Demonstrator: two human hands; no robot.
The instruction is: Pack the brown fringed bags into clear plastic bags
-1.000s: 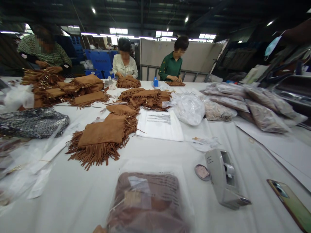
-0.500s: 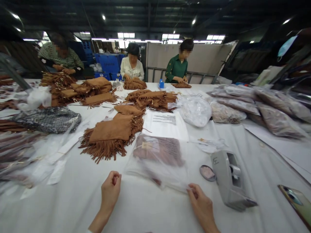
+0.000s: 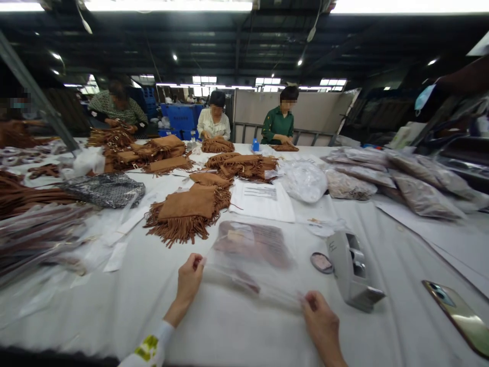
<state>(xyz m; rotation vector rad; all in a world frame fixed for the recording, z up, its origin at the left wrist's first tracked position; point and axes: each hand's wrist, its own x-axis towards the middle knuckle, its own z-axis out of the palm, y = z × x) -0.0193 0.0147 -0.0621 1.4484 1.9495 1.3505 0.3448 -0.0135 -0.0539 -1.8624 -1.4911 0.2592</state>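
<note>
A clear plastic bag (image 3: 252, 250) with a folded brown item inside lies on the white table in front of me. My left hand (image 3: 191, 275) pinches the bag's near left corner. At its near right corner, the fingers of my right hand (image 3: 320, 318) are closed on the plastic. Beyond the bag sits a stack of white printed bags (image 3: 263, 201). Brown fringed suede pieces (image 3: 191, 204) are piled to the left of that stack.
Right of the bag stand a grey tape dispenser (image 3: 353, 270) and a small round dish (image 3: 321, 262). A phone (image 3: 458, 316) lies at the far right. Filled bags (image 3: 424, 193) are heaped at the back right. Several people work across the table.
The view has tilted up and shifted. My left hand, earlier beside the bag with curled fingers, now holds its left corner. The near edge of the bag is drawn out between both hands.
</note>
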